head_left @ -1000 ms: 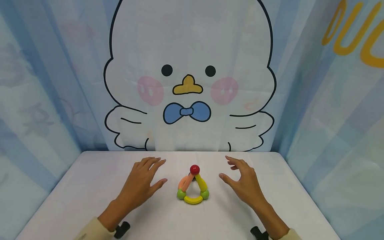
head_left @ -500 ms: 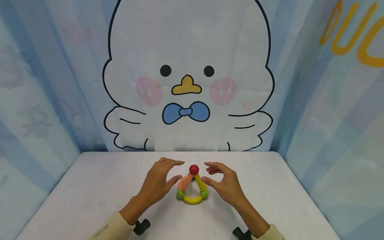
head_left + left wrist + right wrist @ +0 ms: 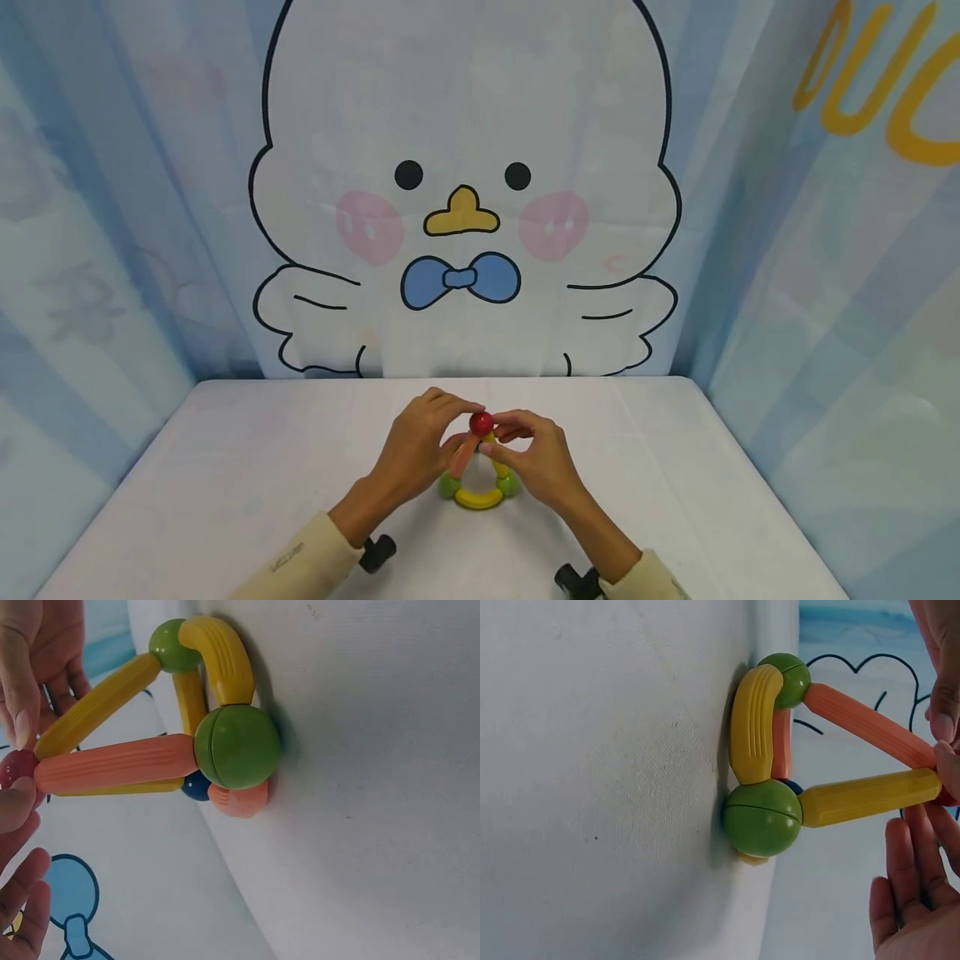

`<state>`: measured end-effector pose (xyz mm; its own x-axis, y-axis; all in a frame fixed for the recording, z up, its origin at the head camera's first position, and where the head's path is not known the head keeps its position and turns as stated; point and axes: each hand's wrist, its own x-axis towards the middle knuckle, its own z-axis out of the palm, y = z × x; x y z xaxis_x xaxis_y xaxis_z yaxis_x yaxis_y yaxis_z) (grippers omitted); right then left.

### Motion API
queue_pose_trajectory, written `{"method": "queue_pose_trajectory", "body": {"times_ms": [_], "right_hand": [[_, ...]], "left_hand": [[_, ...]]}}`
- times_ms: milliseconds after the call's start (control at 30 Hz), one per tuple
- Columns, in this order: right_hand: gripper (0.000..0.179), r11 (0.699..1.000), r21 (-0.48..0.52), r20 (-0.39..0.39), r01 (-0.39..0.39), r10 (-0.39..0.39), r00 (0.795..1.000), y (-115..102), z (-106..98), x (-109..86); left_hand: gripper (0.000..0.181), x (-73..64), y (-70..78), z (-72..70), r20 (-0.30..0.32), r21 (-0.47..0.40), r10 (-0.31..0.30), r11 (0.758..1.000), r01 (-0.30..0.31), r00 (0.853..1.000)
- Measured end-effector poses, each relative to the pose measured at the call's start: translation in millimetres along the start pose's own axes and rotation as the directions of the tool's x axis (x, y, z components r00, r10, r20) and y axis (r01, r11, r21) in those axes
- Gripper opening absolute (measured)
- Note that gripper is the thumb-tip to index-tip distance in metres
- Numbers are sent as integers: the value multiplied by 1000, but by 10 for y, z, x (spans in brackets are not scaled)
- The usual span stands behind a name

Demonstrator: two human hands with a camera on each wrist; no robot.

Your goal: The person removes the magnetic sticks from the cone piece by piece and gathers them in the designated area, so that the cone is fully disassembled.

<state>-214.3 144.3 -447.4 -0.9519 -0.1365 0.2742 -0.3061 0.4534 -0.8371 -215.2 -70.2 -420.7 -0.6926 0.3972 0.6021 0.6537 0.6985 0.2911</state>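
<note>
A pyramid of magnetic building sticks and balls stands on the table, topped by a red ball. My left hand pinches the red ball from its left side. My right hand pinches the ball from the right, its thumb close to the upper end of a yellow stick. A salmon stick slopes up to the ball on the left. Two green balls sit at the front corners, joined by a curved yellow stick. At the back, a dark blue ball is partly hidden.
The pyramid stands near the middle of the white table. Behind the table hangs a curtain with a cartoon bird, and more curtains flank both sides. Black wrist cameras sit under both sleeves.
Both hands have moved inward from either side of the pyramid to its top, and their fingers have closed on the red ball. The pyramid has stayed in place.
</note>
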Motion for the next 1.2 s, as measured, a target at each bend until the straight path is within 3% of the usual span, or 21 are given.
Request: {"method": "queue_pose_trajectory", "body": {"times_ms": [333, 433, 867, 1200], "right_hand": [[39, 1000, 5, 5, 8, -8, 1000, -18, 62, 47], [38, 1000, 4, 1, 17, -17, 1000, -5, 71, 57], [37, 1000, 14, 4, 12, -12, 1000, -23, 68, 68], [35, 1000, 4, -7, 10, -10, 1000, -14, 65, 65]], "left_hand": [[46, 108, -29, 4, 43, 89, 150, 984, -154, 988], [44, 135, -23, 0, 69, 102, 168, 979, -175, 983], [42, 135, -31, 56, 80, 160, 179, 969, -190, 981], [51, 43, -74, 147, 16, 175, 162, 971, -163, 987]]}}
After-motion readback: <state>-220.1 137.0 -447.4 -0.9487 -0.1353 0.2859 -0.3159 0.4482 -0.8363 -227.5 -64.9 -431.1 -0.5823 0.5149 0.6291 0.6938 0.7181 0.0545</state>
